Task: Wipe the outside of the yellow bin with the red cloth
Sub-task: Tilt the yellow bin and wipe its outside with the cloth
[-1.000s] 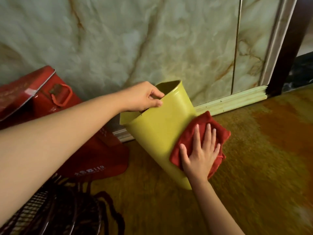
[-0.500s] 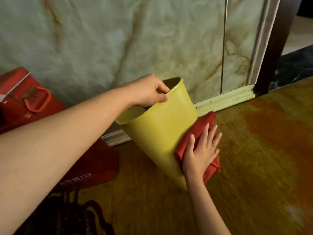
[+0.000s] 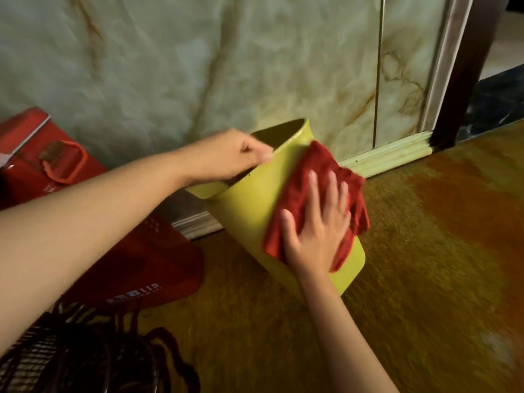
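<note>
I have the bin [image 3: 249, 219] tilted on the floor by the wall, mouth up and away, my left hand [image 3: 235, 157] clenched on its rim, my right hand [image 3: 317, 228] flat, fingers spread, pressing the cloth [image 3: 309, 182] against its near side, the long axis running down toward me.

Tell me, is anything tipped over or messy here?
The yellow bin is tipped, because the left hand grips its rim and leans it while the right hand presses the red cloth flat on its side. Nothing looks spilled.
</note>
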